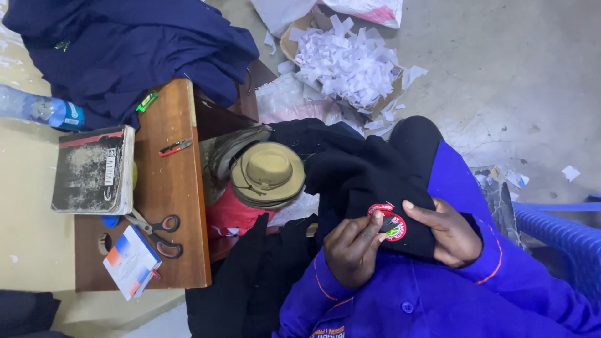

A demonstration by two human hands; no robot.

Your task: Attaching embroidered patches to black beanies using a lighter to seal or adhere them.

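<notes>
A black garment [369, 172] lies across my lap, with a round red-rimmed embroidered patch [390, 223] on it. My left hand [352, 249] pinches the patch's left edge with its fingertips. My right hand [449, 235] grips the black cloth from the right, its thumb resting beside the top of the patch. Both sleeves are bright blue with orange piping.
On the left, a wooden table [178, 188] carries scissors [158, 233], a worn book [94, 170], a small booklet [130, 261], a red-and-black pen-like tool [175, 147] and navy cloth [138, 50]. A khaki hat [268, 172], a box of paper scraps [347, 62] and a blue plastic crate [563, 241] surround me.
</notes>
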